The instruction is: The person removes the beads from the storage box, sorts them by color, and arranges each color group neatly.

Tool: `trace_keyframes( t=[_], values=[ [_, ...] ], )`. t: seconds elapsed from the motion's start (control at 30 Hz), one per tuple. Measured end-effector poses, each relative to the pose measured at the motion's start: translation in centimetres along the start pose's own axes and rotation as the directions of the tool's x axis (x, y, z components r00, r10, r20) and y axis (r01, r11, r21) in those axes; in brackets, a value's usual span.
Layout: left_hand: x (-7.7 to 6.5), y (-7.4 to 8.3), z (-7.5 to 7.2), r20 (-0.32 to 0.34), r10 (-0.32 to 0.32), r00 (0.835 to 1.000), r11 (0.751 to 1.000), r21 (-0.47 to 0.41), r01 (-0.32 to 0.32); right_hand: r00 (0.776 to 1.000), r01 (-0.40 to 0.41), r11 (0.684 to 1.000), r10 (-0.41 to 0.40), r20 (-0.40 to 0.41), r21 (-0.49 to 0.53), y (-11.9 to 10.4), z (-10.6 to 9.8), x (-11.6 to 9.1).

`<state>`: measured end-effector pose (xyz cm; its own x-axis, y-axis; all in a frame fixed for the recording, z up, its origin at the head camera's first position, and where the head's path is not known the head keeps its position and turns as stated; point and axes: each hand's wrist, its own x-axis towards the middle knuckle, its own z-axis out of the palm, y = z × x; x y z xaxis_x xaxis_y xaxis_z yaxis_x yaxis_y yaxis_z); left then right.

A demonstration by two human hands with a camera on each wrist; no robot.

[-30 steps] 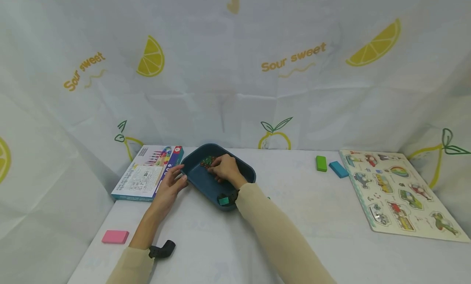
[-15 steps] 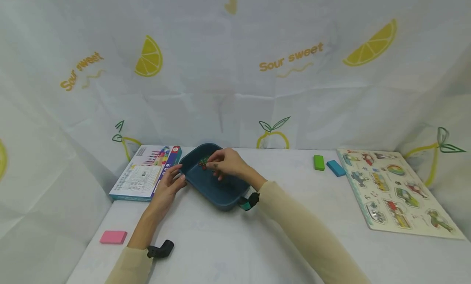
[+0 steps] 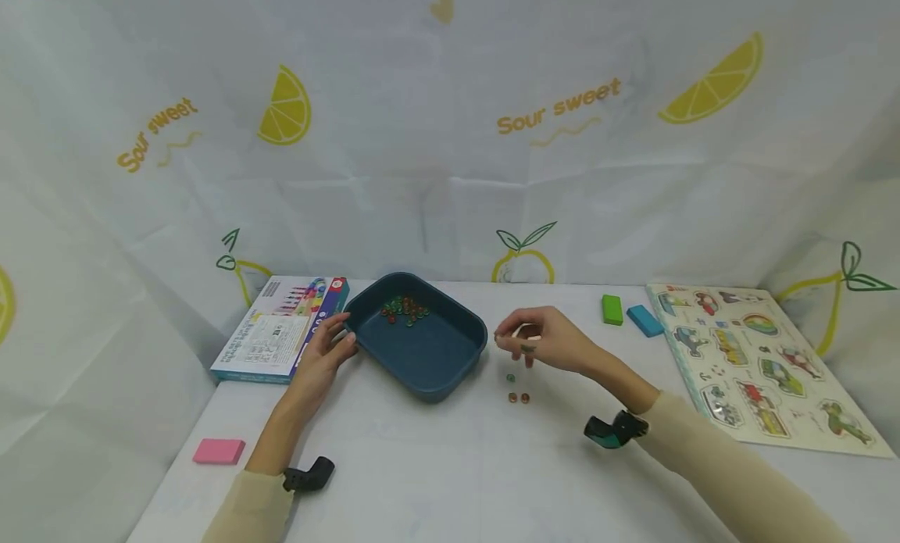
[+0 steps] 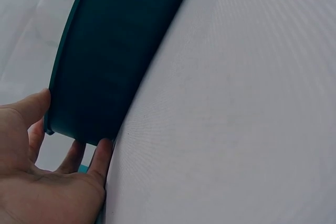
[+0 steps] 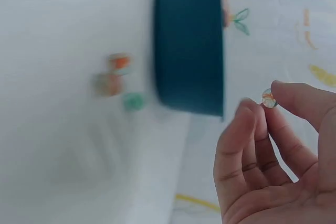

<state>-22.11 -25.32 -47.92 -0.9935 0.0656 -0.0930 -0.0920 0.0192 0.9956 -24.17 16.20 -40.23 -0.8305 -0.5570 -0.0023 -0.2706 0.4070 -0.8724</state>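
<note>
A dark blue-green plastic basin stands on the white-covered table, with several green and orange glass marbles gathered at its far left end. My left hand touches the basin's left corner; in the left wrist view its fingers rest against the wall near the rim. To the right of the basin, my right hand is raised over the table. It pinches one clear marble with orange swirls between thumb and fingertip. Below it lie a green marble and two orange marbles.
A flat printed box lies left of the basin, behind my left hand. A pink block is at the near left. Green and blue blocks lie at the right, beside a picture puzzle board. A cloth backdrop hangs behind.
My right hand has come out of the basin and moved right, carrying a marble over the table. The loose marbles on the table are now uncovered. My left hand stays at the corner.
</note>
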Motion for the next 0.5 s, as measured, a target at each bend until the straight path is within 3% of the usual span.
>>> trace_keyframes(
  t=[0.23, 0.5],
  values=[
    [-0.2, 0.1, -0.1, 0.001, 0.001, 1.000, 1.000, 0.000, -0.001, 0.999, -0.050, 0.986, 0.051, -0.003, -0.160, 4.4, -0.2, -5.3],
    [0.0, 0.1, 0.0, 0.000, -0.001, 1.000, 1.000, 0.007, 0.001, 0.999, -0.032, 0.971, 0.030, -0.011, -0.235, 6.4, 0.6, -6.5]
  ],
)
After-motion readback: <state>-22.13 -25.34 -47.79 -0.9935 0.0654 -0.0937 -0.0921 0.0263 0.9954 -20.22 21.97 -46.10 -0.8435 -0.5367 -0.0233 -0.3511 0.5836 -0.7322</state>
